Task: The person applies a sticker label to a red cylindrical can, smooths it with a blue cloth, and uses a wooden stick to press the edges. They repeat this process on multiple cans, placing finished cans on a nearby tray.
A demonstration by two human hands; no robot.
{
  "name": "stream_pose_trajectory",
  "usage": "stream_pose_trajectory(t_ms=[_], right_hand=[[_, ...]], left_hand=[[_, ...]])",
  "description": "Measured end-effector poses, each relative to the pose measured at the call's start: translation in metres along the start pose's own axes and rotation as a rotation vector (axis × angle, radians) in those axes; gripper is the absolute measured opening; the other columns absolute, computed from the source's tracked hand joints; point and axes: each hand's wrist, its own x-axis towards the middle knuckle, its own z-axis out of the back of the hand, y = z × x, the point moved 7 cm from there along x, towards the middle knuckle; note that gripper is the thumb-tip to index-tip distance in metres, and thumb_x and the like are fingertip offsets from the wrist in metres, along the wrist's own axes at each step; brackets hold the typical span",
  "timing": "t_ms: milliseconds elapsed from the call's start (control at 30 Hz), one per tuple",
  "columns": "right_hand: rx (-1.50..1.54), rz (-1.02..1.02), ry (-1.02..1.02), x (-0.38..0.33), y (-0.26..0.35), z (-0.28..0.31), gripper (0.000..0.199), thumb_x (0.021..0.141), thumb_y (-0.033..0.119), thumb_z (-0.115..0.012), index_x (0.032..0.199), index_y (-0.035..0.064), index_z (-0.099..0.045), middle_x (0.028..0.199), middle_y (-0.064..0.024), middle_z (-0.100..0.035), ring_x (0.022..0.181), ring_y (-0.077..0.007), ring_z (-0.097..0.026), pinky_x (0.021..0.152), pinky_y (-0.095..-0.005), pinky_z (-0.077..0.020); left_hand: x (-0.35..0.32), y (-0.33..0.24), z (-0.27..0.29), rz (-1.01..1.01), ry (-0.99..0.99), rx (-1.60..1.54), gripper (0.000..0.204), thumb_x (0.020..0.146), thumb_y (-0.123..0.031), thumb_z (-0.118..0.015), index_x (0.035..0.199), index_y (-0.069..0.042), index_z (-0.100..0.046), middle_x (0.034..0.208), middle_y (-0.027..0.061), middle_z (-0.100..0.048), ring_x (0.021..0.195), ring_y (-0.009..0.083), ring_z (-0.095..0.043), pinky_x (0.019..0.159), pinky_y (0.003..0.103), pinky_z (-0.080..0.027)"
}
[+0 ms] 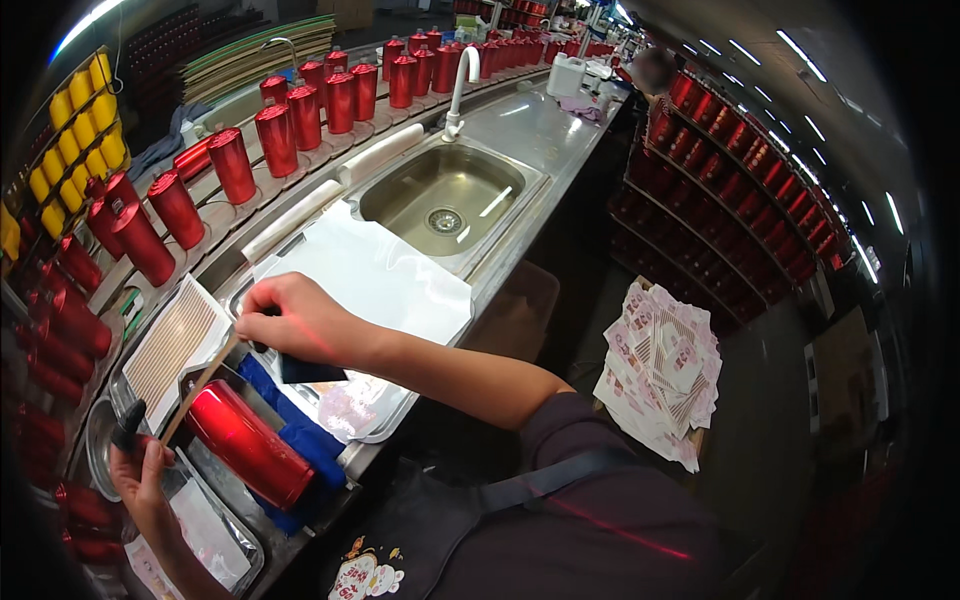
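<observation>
A narrow brownish strip stretches between my two hands, above the end of a shiny red metal cylinder. My right hand pinches the strip's upper end; a dark flat piece shows below this hand, and I cannot tell whether the hand holds it. My left hand grips the lower end, with a black cover on one finger. The cylinder lies on its side on a blue cloth. Just beyond the hands lies a sheet of similar parallel strips.
A white sheet covers the counter beside a steel sink with a white tap. Red cylinders stand in a row along the far side. Used printed sheets are piled at right, near a loaded rack.
</observation>
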Motion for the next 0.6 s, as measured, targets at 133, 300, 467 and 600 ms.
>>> stream_pose_trajectory(t_ms=[133, 300, 467, 600], right_hand=[[0.111, -0.166, -0.023, -0.066, -0.054, 0.043, 0.019, 0.09, 0.017, -0.067, 0.091, -0.0018, -0.072, 0.079, -0.0068, -0.071, 0.074, -0.0117, -0.065, 0.072, -0.0285, -0.0528], [-0.502, -0.186, -0.136, -0.099, -0.055, 0.067, 0.022, 0.089, 0.01, -0.061, 0.107, 0.0034, -0.072, 0.093, -0.0145, -0.07, 0.087, -0.0242, -0.067, 0.081, -0.0332, -0.0526], [-0.226, -0.014, 0.263, -0.103, -0.006, -0.022, 0.037, 0.083, 0.007, -0.056, 0.117, 0.005, -0.069, 0.092, -0.0162, -0.059, 0.081, -0.0287, -0.06, 0.074, -0.0384, -0.0482], [0.017, -0.172, 0.514, -0.108, -0.03, -0.05, 0.021, 0.081, 0.004, -0.059, 0.1, 0.0005, -0.067, 0.096, -0.0076, -0.064, 0.085, -0.012, -0.061, 0.073, -0.0276, -0.05]], left_hand=[[-0.021, -0.031, -0.049, 0.029, 0.128, 0.017, 0.027, 0.092, -0.009, -0.07, 0.117, -0.003, -0.064, 0.085, 0.0018, -0.063, 0.076, 0.0088, -0.06, 0.072, 0.022, -0.046], [-0.046, -0.064, -0.109, -0.027, 0.279, 0.251, 0.041, 0.086, -0.006, -0.072, 0.126, -0.001, -0.066, 0.081, 0.0005, -0.063, 0.078, 0.0087, -0.06, 0.076, 0.024, -0.045], [-0.055, -0.081, -0.161, -0.028, 0.398, 0.297, 0.044, 0.086, 0.0, -0.07, 0.129, 0.0, -0.065, 0.08, 0.0029, -0.066, 0.076, 0.0111, -0.062, 0.077, 0.027, -0.048], [-0.064, -0.071, -0.145, -0.014, 0.354, 0.269, 0.045, 0.085, 0.0, -0.071, 0.13, 0.0, -0.065, 0.082, 0.0033, -0.068, 0.077, 0.0111, -0.063, 0.077, 0.028, -0.049]])
